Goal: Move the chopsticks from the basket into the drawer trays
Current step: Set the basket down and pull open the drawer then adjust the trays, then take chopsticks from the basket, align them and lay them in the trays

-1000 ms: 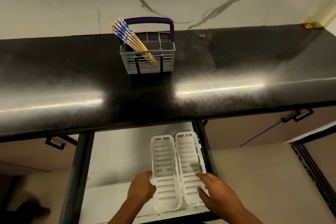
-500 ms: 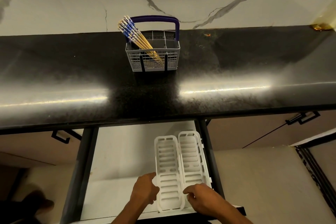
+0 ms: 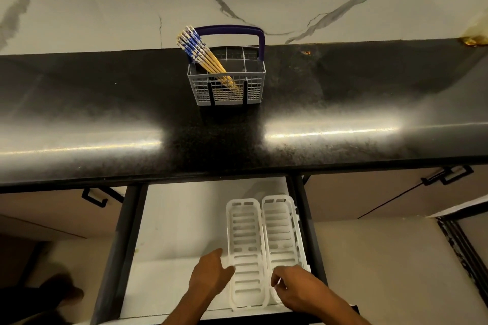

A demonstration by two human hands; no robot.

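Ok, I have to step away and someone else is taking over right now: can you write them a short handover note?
Left hand: at the left edge of the left tray, fingers against its rim.
Right hand: at the near end of the right tray, fingers curled on its rim.
Both trays lie side by side in the open drawer, with nothing in them.
All the chopsticks stand leaning in the basket on the black counter.
Done: drawer open, trays in place.
Left: move every chopstick from the basket into the trays.
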